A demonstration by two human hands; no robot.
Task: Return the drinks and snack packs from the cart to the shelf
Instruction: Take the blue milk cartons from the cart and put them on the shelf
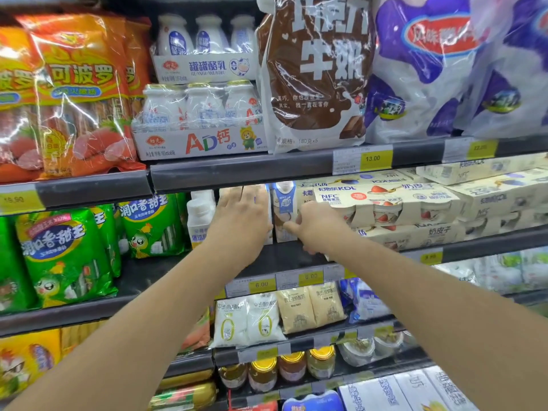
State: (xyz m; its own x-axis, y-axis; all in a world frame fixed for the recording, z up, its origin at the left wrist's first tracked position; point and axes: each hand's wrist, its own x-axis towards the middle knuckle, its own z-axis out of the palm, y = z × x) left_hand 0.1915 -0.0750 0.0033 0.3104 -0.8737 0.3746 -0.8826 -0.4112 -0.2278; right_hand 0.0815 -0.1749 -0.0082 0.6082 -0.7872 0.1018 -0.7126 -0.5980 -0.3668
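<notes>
- Head view showed both arms reaching into the second shelf [284,256] from the top.
- Left hand [241,216] lay flat, fingers spread, against a carton mostly hidden behind it.
- Right hand [318,225] pinched the lower edge of a blue-and-white drink carton [284,203].
- That carton stood upright between both hands, beside cream yogurt multipacks [385,203].

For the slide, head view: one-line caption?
Both hands, left hand and right hand, settle blue-and-white drink cartons on the middle shelf.
</notes>
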